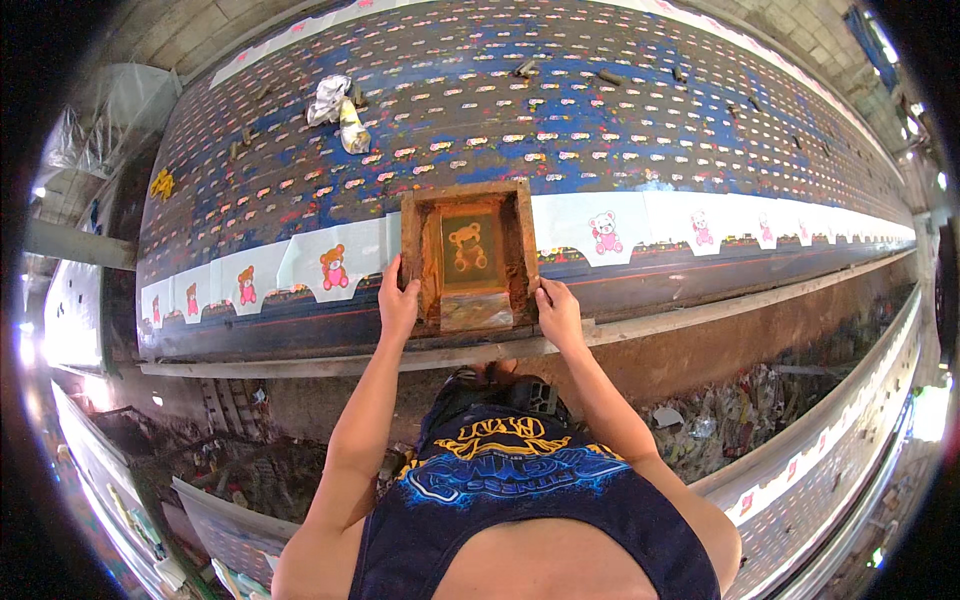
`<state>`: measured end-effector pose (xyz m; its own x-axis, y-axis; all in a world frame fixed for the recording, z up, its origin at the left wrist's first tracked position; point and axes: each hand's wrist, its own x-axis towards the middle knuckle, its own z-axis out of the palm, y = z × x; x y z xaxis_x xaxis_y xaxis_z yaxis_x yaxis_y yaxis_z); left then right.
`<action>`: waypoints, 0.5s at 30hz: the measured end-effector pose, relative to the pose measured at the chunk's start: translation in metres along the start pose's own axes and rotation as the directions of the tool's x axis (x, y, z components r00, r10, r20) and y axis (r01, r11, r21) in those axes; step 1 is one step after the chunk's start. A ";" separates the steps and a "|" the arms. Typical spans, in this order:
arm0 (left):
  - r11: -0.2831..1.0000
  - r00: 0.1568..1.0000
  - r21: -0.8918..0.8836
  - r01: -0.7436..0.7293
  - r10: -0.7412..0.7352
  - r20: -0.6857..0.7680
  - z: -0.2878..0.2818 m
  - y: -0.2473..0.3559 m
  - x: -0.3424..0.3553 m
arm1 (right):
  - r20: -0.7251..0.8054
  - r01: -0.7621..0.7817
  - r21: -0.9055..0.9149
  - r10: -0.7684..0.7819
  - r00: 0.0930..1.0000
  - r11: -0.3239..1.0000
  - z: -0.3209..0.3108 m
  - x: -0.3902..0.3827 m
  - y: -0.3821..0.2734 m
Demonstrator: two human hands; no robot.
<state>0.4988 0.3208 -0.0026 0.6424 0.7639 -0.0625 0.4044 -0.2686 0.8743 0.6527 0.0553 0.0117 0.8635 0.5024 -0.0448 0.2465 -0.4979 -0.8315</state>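
A small wooden screen-printing frame (526, 232), brown and stained, lies over the row of white cut pieces near the table's front edge. Its mesh carries a pale teddy bear outline (467, 248). My left hand (398, 303) is closed on the frame's left side, low down, and my right hand (558, 312) pinches the lower right side. To the left, white pieces (372, 243) bear brown-and-pink teddy bears (334, 268). On the right, a white piece (575, 215) shows a bear (604, 232) in pink and outline, without brown. The frame hides whatever lies beneath it.
The long printing table (590, 275) is crusted with dark and blue paint marks. A crumpled white and yellowish cloth (340, 112) and a yellow scrap (162, 184) lie on it. A wooden rail (680, 318) runs along the front edge. Behind me stands another table (810, 500) with printed pieces.
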 end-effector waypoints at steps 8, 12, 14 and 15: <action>0.998 1.000 -0.060 -0.007 0.007 0.000 -0.001 -0.003 -0.005 | -0.088 0.039 -0.009 -0.039 0.995 0.999 0.005 -0.004 -0.003; 0.999 1.000 -0.045 -0.002 0.001 -0.027 0.000 0.020 -0.010 | -0.080 -0.017 0.059 0.022 0.997 0.998 -0.009 -0.006 -0.012; 0.999 0.999 -0.018 -0.029 0.028 -0.045 0.009 0.026 -0.010 | -0.129 0.031 0.066 -0.023 0.991 0.997 -0.016 -0.005 -0.007; 0.999 0.998 -0.028 -0.035 0.034 -0.046 0.014 0.028 -0.009 | -0.128 0.026 0.074 -0.016 0.992 0.997 -0.023 -0.003 -0.006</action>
<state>0.5134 0.2979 0.0158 0.6250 0.7805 -0.0109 0.3633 -0.2785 0.8891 0.6590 0.0410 0.0298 0.9088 0.4154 0.0399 0.2352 -0.4308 -0.8712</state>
